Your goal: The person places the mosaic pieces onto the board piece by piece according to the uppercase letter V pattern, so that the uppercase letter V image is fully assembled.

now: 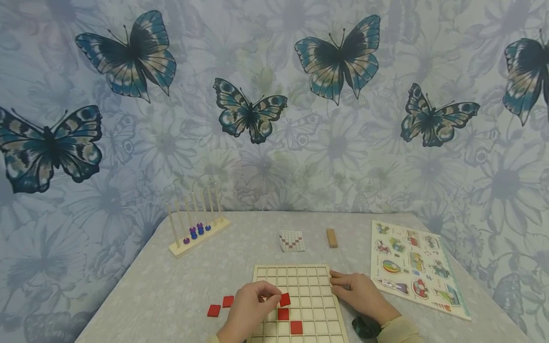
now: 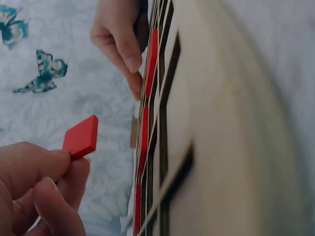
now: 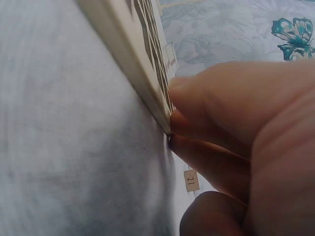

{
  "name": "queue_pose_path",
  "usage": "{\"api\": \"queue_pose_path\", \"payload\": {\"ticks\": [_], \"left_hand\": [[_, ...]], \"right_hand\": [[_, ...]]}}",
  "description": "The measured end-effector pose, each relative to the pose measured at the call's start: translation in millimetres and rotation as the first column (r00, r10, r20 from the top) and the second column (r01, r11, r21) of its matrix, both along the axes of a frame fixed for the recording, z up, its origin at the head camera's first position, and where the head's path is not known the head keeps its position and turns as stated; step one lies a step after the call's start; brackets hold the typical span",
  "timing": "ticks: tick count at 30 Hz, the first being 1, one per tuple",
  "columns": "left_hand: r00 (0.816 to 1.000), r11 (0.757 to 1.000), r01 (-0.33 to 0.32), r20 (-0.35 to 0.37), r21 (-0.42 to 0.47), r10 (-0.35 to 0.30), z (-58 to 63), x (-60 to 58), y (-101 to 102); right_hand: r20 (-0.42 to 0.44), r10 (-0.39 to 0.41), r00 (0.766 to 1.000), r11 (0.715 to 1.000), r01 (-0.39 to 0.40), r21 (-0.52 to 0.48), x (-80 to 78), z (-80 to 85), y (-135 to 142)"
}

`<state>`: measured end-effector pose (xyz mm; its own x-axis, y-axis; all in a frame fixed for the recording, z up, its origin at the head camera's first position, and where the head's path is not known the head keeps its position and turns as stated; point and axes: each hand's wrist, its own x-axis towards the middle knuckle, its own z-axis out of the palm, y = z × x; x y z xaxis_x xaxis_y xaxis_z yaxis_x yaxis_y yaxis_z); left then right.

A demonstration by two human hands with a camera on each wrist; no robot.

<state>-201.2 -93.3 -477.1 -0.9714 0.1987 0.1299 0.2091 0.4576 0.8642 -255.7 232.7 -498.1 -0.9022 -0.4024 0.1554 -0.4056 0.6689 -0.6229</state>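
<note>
My left hand (image 1: 250, 307) pinches a red square tile (image 2: 81, 137) between thumb and fingers. In the left wrist view this tile is raised clear of the wooden grid board (image 1: 317, 300). Other red tiles (image 1: 296, 327) lie in the board's cells, one partly hidden behind the left hand in the head view. At the board's far right corner is my right hand (image 1: 360, 293), its fingertips touching the edge, fingers extended. Two loose red tiles (image 1: 214, 310) lie on the table left of the board.
Behind the board are a small pattern card (image 1: 291, 241) and a wooden block (image 1: 332, 238). A peg stand (image 1: 201, 236) with purple and blue beads stands at the back left. A picture puzzle board (image 1: 416, 267) lies at the right, with a dark round object (image 1: 366, 327) near the right wrist.
</note>
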Motion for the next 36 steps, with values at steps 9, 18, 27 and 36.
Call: {"api": "queue_pose_path", "payload": {"ticks": [9,18,27,36], "left_hand": [[0.996,0.998,0.062,0.069,0.031,-0.064,-0.9,9.6,14],[0.989,0.992,0.127,0.084,-0.021,-0.125,4.1,8.8,30],[0.996,0.992,0.091,0.000,-0.082,-0.092,3.6,-1.2,44],[0.993,0.990,0.118,0.020,-0.083,-0.117,-12.9,-2.4,41]], "right_hand": [[-0.024,-0.007,1.000,1.000,0.007,0.026,-1.5,3.3,-1],[-0.033,-0.039,0.999,0.999,0.040,0.028,-1.1,3.0,-2],[-0.029,-0.011,1.000,0.999,0.013,0.051,-4.1,1.1,-1],[-0.034,-0.005,0.999,0.996,0.008,0.083,-1.9,0.3,-3]]}}
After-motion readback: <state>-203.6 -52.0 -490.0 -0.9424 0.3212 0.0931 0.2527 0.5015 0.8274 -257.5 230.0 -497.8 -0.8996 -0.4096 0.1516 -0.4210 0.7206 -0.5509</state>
